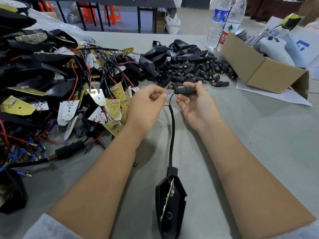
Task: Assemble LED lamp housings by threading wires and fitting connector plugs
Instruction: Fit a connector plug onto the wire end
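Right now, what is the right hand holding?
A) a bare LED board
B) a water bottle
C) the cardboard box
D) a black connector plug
D: the right hand has its thumb and fingers curled round a black connector plug, while the left hand pinches the blue-tipped wire end just beside the plug's opening.

lamp housing [170, 204] base cut off by bottom edge, 2 bottles' [224, 23] caps cropped at top
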A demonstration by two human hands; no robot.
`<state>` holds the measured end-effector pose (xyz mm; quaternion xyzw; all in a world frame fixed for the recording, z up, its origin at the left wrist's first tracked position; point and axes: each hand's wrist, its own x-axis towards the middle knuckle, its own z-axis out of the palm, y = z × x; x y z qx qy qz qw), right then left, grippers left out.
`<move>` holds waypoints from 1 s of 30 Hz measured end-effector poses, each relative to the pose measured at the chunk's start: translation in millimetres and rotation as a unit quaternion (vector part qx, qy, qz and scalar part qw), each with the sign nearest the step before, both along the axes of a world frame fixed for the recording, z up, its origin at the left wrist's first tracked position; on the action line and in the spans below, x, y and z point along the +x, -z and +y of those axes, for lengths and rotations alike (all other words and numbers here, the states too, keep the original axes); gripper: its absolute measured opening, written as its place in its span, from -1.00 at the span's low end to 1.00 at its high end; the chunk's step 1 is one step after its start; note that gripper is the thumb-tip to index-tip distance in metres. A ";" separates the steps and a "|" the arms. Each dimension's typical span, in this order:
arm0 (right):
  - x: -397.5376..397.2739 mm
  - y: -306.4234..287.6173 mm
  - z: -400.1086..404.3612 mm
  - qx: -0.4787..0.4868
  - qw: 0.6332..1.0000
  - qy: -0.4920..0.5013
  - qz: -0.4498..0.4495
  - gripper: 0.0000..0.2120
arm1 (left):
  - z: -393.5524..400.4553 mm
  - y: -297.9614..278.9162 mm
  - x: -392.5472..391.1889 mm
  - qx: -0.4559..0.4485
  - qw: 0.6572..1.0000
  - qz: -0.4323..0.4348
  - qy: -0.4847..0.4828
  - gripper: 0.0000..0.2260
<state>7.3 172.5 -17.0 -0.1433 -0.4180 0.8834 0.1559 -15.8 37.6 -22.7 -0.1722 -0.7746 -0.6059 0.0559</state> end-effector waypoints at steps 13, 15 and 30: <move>1.4 -0.1 0.8 0.041 0.998 -0.040 -0.006 -0.59 | -1.1 2.4 -3.3 0.000 1.000 0.017 0.014 -0.83; 1.7 0.0 0.7 0.054 0.997 -0.052 0.001 -0.59 | -1.2 2.8 -4.7 0.000 1.000 0.014 0.005 -0.82; 3.8 -0.6 -0.8 0.113 0.988 -0.103 0.035 -0.63 | -1.7 0.6 -2.4 -0.011 1.000 -0.009 0.023 -0.85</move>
